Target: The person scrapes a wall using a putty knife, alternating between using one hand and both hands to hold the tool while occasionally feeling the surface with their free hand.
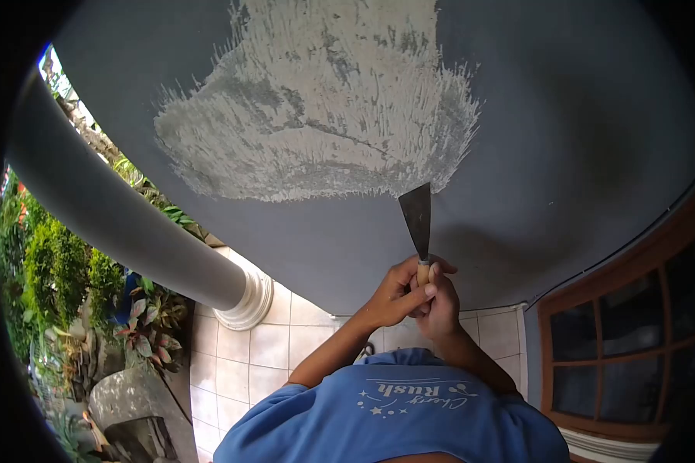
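Observation:
Both of my hands grip the wooden handle of a metal scraper [418, 216]. My left hand [398, 293] wraps the handle from the left, and my right hand [439, 302] clasps it from the right. The scraper's dark blade points up and touches the grey-blue painted wall [579, 139] just below a large scraped patch [324, 100], where pale bare plaster shows. The blade tip sits at the patch's lower right edge.
A grey round column [131, 224] with a white base stands at the left on a pale tiled floor [247, 355]. Green plants and a rock [131, 401] lie beyond it. A brown wooden window frame [625, 339] is at the right.

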`<state>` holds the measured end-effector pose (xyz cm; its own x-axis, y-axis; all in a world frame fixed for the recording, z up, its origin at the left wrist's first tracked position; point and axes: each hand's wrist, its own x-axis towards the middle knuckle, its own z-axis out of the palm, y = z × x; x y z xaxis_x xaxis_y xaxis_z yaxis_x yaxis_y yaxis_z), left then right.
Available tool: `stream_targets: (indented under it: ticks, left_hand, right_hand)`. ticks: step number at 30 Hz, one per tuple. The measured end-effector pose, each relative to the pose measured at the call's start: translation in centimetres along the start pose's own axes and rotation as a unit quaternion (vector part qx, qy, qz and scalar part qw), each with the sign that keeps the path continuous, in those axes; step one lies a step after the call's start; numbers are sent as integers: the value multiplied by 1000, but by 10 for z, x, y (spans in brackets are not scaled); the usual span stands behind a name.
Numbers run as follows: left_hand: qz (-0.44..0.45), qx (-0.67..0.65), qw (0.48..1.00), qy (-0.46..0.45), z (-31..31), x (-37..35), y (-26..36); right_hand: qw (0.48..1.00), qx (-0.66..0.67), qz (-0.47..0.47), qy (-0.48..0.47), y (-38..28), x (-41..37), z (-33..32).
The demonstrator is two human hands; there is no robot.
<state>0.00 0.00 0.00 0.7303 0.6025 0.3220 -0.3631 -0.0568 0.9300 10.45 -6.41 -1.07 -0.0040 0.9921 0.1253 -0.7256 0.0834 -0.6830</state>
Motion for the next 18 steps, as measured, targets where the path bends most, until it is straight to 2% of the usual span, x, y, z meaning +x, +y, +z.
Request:
stream_targets:
  ticks: [2, 5, 8, 11, 12, 15, 16, 18]
  left_hand:
    - [5, -6, 1000, 22, -1, -9, 0]
    - [19, -25, 999, 8, 13, 13, 2]
    - [34, 51, 998, 27, 16, 30, 29]
    - [7, 83, 997, 4, 15, 39, 42]
    - [14, 89, 996, 11, 17, 35, 38]
    - [-69, 106, 992, 26, 17, 11, 20]
    - [-68, 103, 992, 35, 14, 13, 20]
    - [-75, 91, 992, 55, 13, 13, 20]
  right_hand:
    - [1000, 22, -5, 18, 15, -3, 11]
    - [994, -32, -43, 97, -1, 4, 6]
    - [991, -38, -106, 78, -14, 17, 16]
    - [992, 25, -118, 36, -20, 19, 20]
    - [993, 43, -109, 21, -18, 14, 18]
    - [993, 41, -68, 90, -5, -6, 18]
    - [988, 23, -56, 144, -2, -5, 23]
    - [993, 47, -63, 85, 1, 1, 19]
